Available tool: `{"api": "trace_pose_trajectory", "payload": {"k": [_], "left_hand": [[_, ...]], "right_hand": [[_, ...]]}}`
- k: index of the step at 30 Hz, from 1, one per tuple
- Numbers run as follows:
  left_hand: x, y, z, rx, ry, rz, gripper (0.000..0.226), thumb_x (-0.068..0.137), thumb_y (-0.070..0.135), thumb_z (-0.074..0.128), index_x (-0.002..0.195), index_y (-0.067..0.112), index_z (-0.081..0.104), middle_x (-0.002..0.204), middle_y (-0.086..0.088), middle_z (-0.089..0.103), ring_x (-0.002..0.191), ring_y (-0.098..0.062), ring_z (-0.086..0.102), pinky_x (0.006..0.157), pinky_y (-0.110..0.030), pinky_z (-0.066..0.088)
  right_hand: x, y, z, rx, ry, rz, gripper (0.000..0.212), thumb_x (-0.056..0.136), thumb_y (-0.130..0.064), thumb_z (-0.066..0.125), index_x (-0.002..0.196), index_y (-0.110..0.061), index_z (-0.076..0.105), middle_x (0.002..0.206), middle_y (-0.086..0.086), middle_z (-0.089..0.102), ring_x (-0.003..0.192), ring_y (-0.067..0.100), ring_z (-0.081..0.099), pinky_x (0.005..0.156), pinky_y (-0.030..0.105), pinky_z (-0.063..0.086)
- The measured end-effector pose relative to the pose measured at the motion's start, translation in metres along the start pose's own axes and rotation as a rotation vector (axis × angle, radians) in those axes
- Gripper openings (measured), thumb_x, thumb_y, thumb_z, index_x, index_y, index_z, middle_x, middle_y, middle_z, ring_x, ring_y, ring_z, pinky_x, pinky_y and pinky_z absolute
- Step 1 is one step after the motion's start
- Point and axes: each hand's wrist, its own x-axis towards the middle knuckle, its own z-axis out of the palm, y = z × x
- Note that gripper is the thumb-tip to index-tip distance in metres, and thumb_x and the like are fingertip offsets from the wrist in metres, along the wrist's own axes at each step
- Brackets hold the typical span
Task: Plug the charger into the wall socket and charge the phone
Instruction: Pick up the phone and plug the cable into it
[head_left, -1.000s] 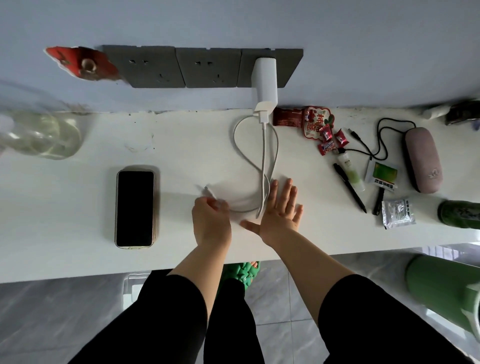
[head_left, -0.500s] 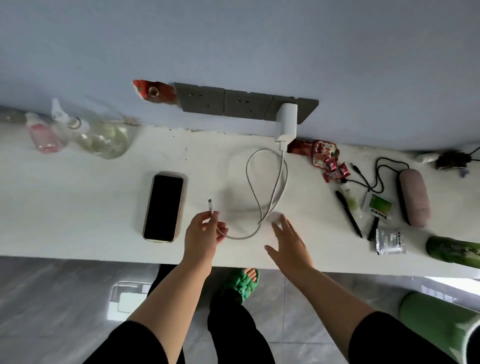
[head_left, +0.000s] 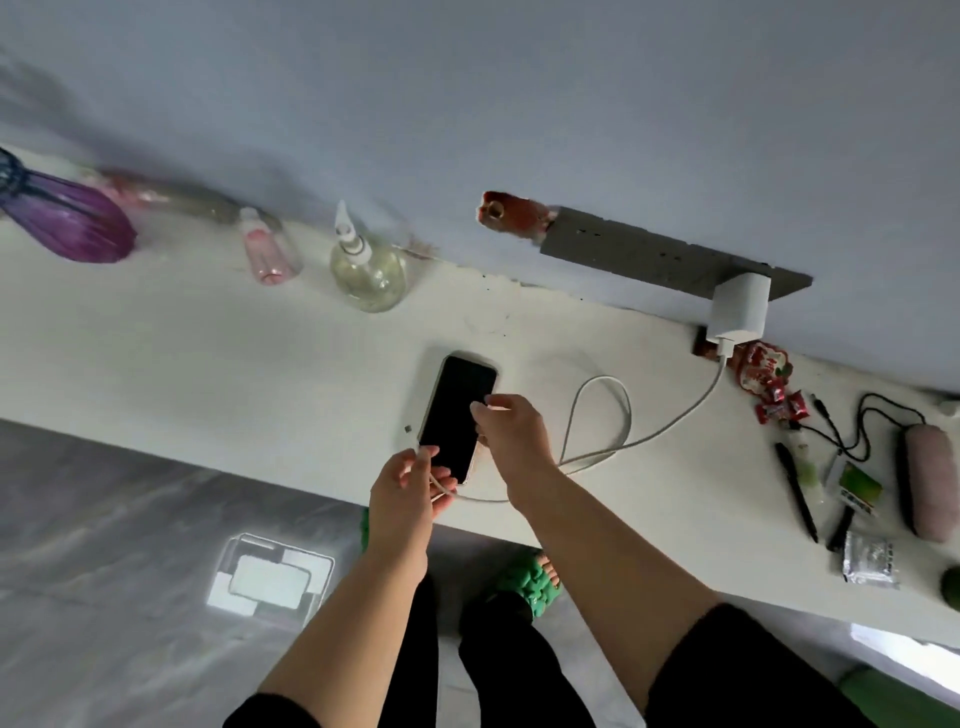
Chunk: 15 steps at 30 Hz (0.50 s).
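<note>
A white charger (head_left: 738, 310) sits plugged into the right end of the grey wall socket strip (head_left: 649, 255). Its white cable (head_left: 623, 415) loops over the white counter (head_left: 208, 374) and runs to my left hand (head_left: 408, 491), which pinches the cable's free end at the near end of the phone (head_left: 457, 415). The phone is dark-screened and lifted off the counter, casting a shadow. My right hand (head_left: 511, 434) grips its right edge. The cable's plug tip is hidden by my fingers.
A round glass spray bottle (head_left: 366, 265), a pink bottle (head_left: 267, 254) and a purple object (head_left: 67, 218) stand at the back left. Right of the cable lie red sweets (head_left: 776, 395), pens (head_left: 797, 499), a pink case (head_left: 927, 480), a black cord and a foil sachet (head_left: 870, 564).
My left hand carried the cable end leftwards to the near end of the phone. My right hand left the counter and took hold of the phone, raising it. The camera swung left and tilted.
</note>
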Motion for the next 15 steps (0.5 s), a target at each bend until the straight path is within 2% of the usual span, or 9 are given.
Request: {"api": "trace_pose_trajectory", "payload": {"k": [2,4,5,7,11,13,15], "left_hand": [[0.007,0.001,-0.012,-0.031,0.008,-0.039,0.017,0.097,0.023,0.049,0.089,0.02,0.064,0.083,-0.008,0.067,0.078,-0.019,0.067,0.067,-0.028,0.054],[0.012,0.0,-0.02,-0.067,0.01,-0.08,0.016,0.097,0.022,0.049,0.093,0.016,0.064,0.083,-0.01,0.066,0.077,-0.02,0.066,0.068,-0.028,0.055],[0.015,0.0,-0.023,-0.074,0.012,-0.096,0.017,0.096,0.022,0.049,0.095,0.015,0.064,0.082,-0.01,0.066,0.076,-0.02,0.066,0.066,-0.027,0.055],[0.019,-0.002,-0.028,-0.082,0.015,-0.127,0.017,0.096,0.022,0.05,0.097,0.013,0.064,0.08,-0.009,0.066,0.074,-0.019,0.066,0.061,-0.024,0.054],[0.026,-0.002,-0.034,-0.089,-0.02,-0.154,0.015,0.095,0.022,0.052,0.095,0.016,0.066,0.08,-0.008,0.069,0.073,-0.018,0.069,0.057,-0.022,0.055],[0.028,0.0,-0.037,-0.075,-0.036,-0.154,0.015,0.095,0.023,0.053,0.098,0.016,0.066,0.079,-0.007,0.069,0.072,-0.017,0.069,0.059,-0.024,0.055],[0.027,0.003,-0.039,-0.065,-0.058,-0.147,0.016,0.094,0.024,0.054,0.099,0.016,0.066,0.075,-0.004,0.069,0.071,-0.015,0.07,0.062,-0.025,0.056]], "right_hand": [[0.023,0.001,0.026,-0.069,0.073,0.136,0.052,0.083,-0.03,0.066,0.128,-0.011,0.046,0.096,-0.002,0.059,0.08,0.013,0.058,0.064,0.025,0.048],[0.04,0.009,0.048,-0.172,0.154,0.279,0.077,0.077,-0.041,0.073,0.133,-0.005,0.035,0.124,0.011,0.051,0.109,0.028,0.055,0.087,0.039,0.051],[0.046,0.013,0.058,-0.24,0.204,0.325,0.086,0.073,-0.046,0.075,0.134,-0.005,0.031,0.131,0.014,0.044,0.118,0.032,0.048,0.097,0.043,0.047],[0.053,0.022,0.074,-0.344,0.289,0.359,0.097,0.066,-0.052,0.078,0.135,-0.008,0.026,0.134,0.015,0.038,0.124,0.034,0.041,0.103,0.044,0.04],[0.058,0.036,0.087,-0.335,0.354,0.321,0.092,0.06,-0.056,0.081,0.125,-0.013,0.031,0.128,0.012,0.046,0.117,0.033,0.048,0.092,0.045,0.044],[0.06,0.04,0.084,-0.193,0.327,0.208,0.072,0.063,-0.046,0.083,0.113,-0.016,0.04,0.118,0.008,0.056,0.097,0.026,0.058,0.074,0.035,0.05],[0.055,0.039,0.077,-0.05,0.287,0.103,0.054,0.066,-0.037,0.084,0.1,-0.021,0.045,0.104,0.003,0.063,0.078,0.014,0.058,0.06,0.025,0.048]]}}
